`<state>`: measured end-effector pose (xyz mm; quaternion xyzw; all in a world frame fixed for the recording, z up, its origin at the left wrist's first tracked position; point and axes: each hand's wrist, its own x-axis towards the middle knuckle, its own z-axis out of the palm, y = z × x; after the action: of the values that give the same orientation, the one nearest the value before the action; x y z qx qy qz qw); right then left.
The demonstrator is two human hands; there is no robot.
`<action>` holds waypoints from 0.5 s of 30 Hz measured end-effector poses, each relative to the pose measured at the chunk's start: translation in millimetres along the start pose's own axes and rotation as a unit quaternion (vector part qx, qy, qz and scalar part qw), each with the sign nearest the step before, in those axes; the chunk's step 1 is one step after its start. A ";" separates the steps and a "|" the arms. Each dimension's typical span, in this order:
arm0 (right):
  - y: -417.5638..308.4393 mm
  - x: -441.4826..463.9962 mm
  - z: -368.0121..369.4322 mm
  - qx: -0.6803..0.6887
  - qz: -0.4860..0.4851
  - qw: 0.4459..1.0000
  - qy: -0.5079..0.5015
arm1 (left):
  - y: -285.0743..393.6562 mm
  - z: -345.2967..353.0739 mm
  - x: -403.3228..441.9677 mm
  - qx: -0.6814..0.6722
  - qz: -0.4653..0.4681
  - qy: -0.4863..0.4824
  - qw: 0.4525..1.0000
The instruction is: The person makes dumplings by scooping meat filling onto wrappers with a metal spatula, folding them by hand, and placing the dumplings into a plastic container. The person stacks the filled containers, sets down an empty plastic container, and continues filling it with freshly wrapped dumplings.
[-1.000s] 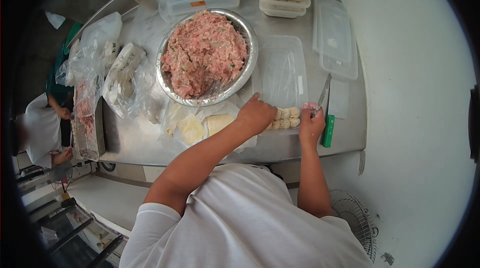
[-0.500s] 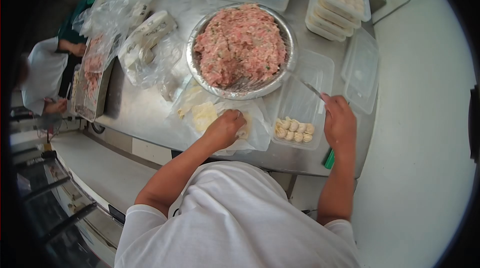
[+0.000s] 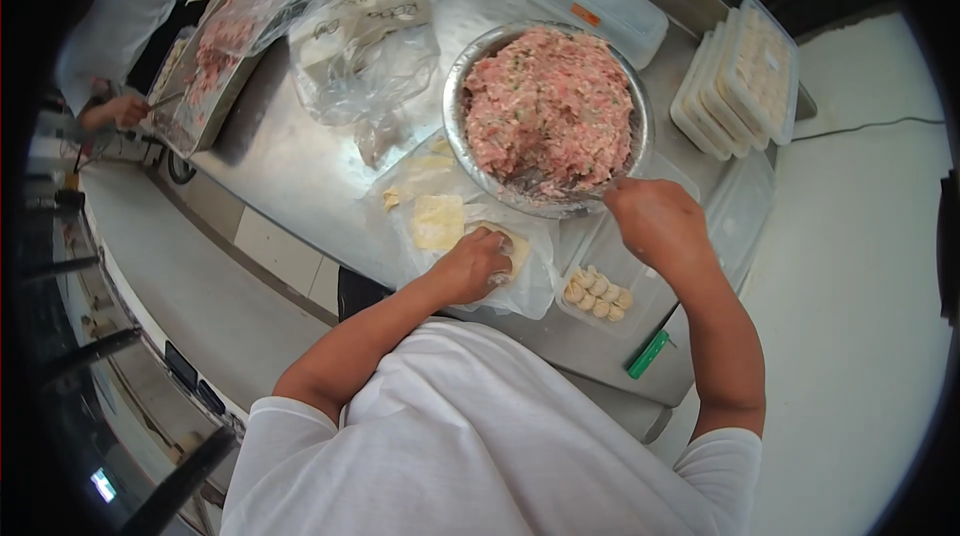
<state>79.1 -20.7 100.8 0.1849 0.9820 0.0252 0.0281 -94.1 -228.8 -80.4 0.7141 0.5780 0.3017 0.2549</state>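
My right hand is closed round the handle of a thin metal spatula, its blade hidden against the near rim of a steel bowl. Pink minced meat with green flecks is heaped in that bowl. Over a plastic sheet, my left hand has its fingers curled on a pale yellow dumpling wrapper. More square wrappers lie just left of it. Several formed dumplings sit in the near end of a clear plastic container, below my right hand.
Stacked lidded boxes of dumplings stand at the back right. A lidded plastic box is behind the bowl. Bagged wrappers lie left. A green-handled tool rests by the table's front edge. Another person's hand works at a meat tray.
My right hand has brought the spatula from above the container to the bowl's near rim. My left hand remains at the wrapper. The camera view has turned and shifted.
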 end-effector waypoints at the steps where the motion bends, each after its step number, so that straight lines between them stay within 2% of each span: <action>1: 3.3 1.8 -11.0 -0.001 -0.006 1.000 -0.001 | -2.0 0.2 -1.4 -0.001 -0.004 0.005 1.000; 3: 10.5 3.6 -28.4 0.024 0.041 0.996 -0.072 | -7.7 1.2 -0.8 -0.027 0.020 0.003 0.999; 4: 12.5 4.1 -27.3 0.022 0.039 0.996 -0.071 | -12.2 5.4 -0.9 -0.026 0.021 0.006 0.999; 6: 14.7 2.2 -15.9 -0.023 0.076 0.995 -0.058 | -19.7 12.7 -1.8 -0.091 -0.079 0.033 0.992; 7: 15.0 2.3 -2.8 -0.022 0.081 0.995 -0.057 | -18.9 7.9 -1.1 -0.091 -0.076 0.029 0.993; 8: 14.8 3.2 14.4 -0.025 0.081 0.995 -0.043 | -19.5 1.8 -1.1 -0.236 -0.138 0.063 0.960; 9: 13.0 1.4 23.1 -0.027 0.083 0.996 -0.030 | -18.2 -5.5 -1.1 -0.374 -0.199 0.093 0.901; 10: 9.3 -0.6 22.9 -0.026 0.090 0.995 -0.031 | -16.9 -14.6 -2.2 -0.375 -0.197 0.086 0.902; 11: 4.8 0.1 21.8 0.006 0.068 0.997 -0.048 | -16.2 -25.8 -4.7 -0.570 -0.237 0.110 0.779; 12: 2.4 1.7 21.0 0.038 0.041 0.996 -0.063 | -17.0 -33.9 -8.2 -0.732 -0.264 0.132 0.613; 13: 2.4 1.9 20.5 0.039 0.038 0.997 -0.060 | -18.5 -38.1 -13.6 -0.731 -0.264 0.135 0.615; 15: 6.8 1.2 19.0 0.102 0.046 0.992 -0.057 | -20.5 -45.8 -21.2 -0.844 -0.147 0.159 0.491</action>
<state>81.6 -13.3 82.1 0.2324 0.9668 -0.0848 0.0637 -144.3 -244.7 -66.4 0.0031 0.1749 0.7120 0.6800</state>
